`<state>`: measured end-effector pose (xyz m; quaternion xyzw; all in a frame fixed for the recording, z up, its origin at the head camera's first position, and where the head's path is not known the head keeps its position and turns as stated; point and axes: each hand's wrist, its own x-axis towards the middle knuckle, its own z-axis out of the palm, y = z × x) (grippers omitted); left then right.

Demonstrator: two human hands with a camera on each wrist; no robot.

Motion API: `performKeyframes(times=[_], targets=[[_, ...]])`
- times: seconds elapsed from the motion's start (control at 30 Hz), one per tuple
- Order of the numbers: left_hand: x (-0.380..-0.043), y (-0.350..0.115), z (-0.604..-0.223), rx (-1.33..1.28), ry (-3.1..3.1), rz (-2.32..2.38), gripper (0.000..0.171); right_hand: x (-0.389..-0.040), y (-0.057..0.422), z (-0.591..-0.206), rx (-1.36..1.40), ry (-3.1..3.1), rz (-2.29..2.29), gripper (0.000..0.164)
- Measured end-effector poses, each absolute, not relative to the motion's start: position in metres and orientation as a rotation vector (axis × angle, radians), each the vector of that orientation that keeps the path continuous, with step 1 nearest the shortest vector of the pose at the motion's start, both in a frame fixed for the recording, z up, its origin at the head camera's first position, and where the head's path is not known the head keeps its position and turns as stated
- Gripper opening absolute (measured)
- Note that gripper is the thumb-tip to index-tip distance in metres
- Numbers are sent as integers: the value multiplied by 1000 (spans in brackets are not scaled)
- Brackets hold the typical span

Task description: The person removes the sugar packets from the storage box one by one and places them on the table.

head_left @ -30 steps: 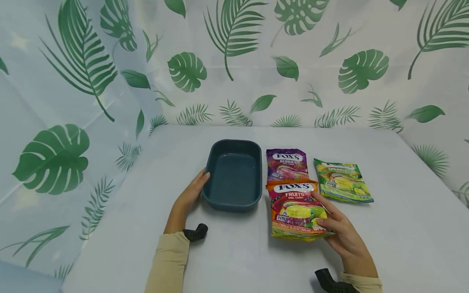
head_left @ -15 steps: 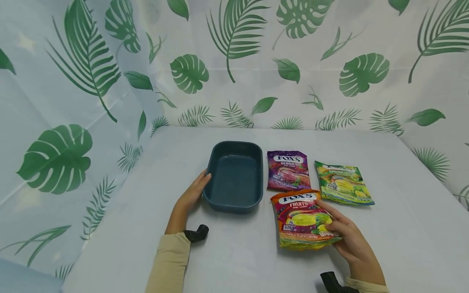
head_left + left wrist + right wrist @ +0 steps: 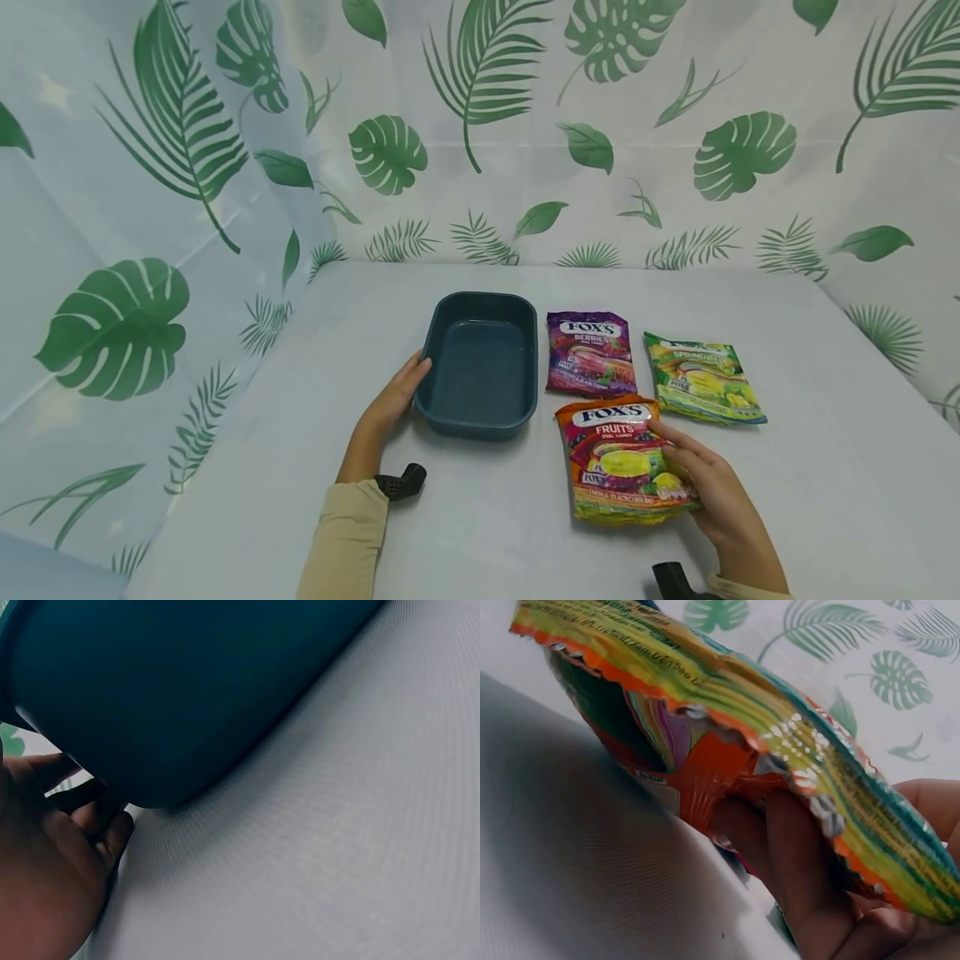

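In the head view, my left hand (image 3: 392, 402) holds the left side of a dark teal rectangular dish (image 3: 480, 423), its thumb at the rim. The left wrist view shows several fingers against the dish's outer wall (image 3: 172, 697), below the rim. My right hand (image 3: 716, 492) grips the right edge of a red and orange Fox's Fruits candy bag (image 3: 618, 462), thumb on the front. Seen from the right wrist, fingers reach behind the bag (image 3: 705, 772), whose lower edge is lifted off the table. Nothing lies inside the dish.
A purple Fox's Berries candy bag (image 3: 591, 354) lies right of the dish, just beyond the held bag. Farther right is a green and yellow candy bag (image 3: 703, 379). A leaf-patterned curtain (image 3: 525, 142) hangs behind and beside the white table (image 3: 480, 542).
The Fruits bag has moved toward me and slightly right, off the Berries bag it was overlapping. My left hand stays at the dish.
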<state>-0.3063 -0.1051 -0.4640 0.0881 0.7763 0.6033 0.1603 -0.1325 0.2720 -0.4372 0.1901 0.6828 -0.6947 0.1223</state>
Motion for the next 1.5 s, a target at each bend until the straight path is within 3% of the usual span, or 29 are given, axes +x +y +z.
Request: performKeyframes(times=[0.7,1.2,1.5], targets=[[-305,-103,-462,239,2229,1711,63,-136,266,-444,748,2359,-1635,59],[-290,-102,-433,231,2218,1660,61,-140,265,-447,897,2441,-1547,52],[-305,-105,-458,258,2226,1710,62,-142,261,-450,980,2536,-1487,48]])
